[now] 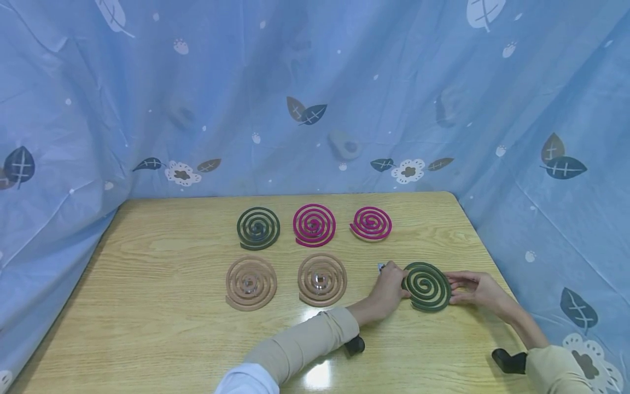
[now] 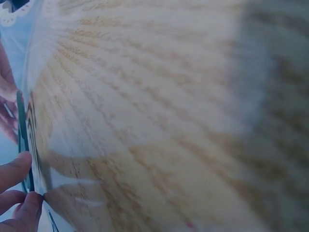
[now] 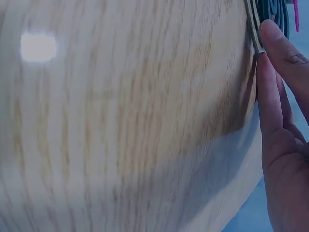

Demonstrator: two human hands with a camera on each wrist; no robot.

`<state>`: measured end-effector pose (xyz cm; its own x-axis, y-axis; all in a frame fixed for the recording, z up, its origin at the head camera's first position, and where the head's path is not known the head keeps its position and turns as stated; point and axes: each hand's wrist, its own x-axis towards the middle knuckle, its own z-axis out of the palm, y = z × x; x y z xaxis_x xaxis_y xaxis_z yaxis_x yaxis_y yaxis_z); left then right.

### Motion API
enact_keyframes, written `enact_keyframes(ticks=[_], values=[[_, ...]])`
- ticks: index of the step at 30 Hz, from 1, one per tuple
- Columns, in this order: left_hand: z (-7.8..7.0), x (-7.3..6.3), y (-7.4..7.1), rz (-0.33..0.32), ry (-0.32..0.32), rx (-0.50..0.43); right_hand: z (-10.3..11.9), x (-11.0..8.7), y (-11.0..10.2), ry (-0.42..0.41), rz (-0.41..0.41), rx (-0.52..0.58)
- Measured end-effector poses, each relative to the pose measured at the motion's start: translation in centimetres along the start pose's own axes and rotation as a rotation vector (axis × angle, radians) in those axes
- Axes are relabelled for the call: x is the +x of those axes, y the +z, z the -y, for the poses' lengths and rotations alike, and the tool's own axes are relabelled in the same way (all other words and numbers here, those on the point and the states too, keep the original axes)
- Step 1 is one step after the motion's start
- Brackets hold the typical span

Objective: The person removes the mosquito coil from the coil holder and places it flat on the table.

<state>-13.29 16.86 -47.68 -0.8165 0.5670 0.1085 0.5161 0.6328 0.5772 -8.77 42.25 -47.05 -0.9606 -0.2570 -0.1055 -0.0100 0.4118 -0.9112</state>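
A dark green mosquito coil [image 1: 426, 287] lies face up between both hands at the table's right. My left hand [image 1: 389, 288] pinches its left edge between thumb and fingers; a small shiny piece [image 1: 381, 267], perhaps a metal stand, pokes out beyond this hand. On the opposite side my right hand [image 1: 476, 290] pinches the right edge. In the right wrist view the right thumb lies over the rim of the green coil [image 3: 274, 12], fingers at its side. The left wrist view shows the coil [image 2: 21, 121] edge-on, just above the tabletop or touching it; I cannot tell which.
On the wooden table [image 1: 162, 295], another green coil [image 1: 258, 249] and two magenta coils [image 1: 314, 245] [image 1: 371, 238] form the back row. Two tan coils [image 1: 231, 284] [image 1: 301, 279] lie in front, metal pieces showing at their middles. A blue patterned curtain [image 1: 221, 109] surrounds the table.
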Motion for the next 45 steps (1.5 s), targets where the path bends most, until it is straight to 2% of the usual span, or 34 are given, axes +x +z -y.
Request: enact_keyframes(ticks=[6, 12, 22, 28, 34, 37, 41, 45], values=[[-0.05, 0.13, 0.05, 0.022, -0.004, 0.027, 0.11, 0.08, 0.12, 0.017, -0.02, -0.052], [-0.09, 0.2, -0.06, 0.051, -0.02, 0.011, 0.12, 0.15, 0.41, 0.019, -0.055, -0.114], [-0.04, 0.3, -0.1, 0.051, -0.026, 0.009, -0.04, 0.26, 0.63, -0.012, -0.074, -0.143], [-0.03, 0.32, -0.12, 0.045, -0.01, 0.036, -0.03, 0.43, 0.69, -0.02, -0.072, -0.166], [-0.13, 0.27, -0.24, 0.076, 0.013, 0.068, 0.39, 0.63, 0.81, -0.058, -0.079, -0.22], [-0.33, 0.18, -0.48, 0.091, 0.013, 0.086, 0.68, 0.68, 0.81, -0.048, -0.076, -0.249], [-0.39, -0.04, -0.7, 0.097, 0.003, 0.064, 0.87, 0.72, 0.73, -0.026, -0.063, -0.266], [-0.24, -0.18, -0.95, 0.079, 0.014, -0.003, 0.81, 0.42, 0.58, -0.03, -0.046, -0.249]])
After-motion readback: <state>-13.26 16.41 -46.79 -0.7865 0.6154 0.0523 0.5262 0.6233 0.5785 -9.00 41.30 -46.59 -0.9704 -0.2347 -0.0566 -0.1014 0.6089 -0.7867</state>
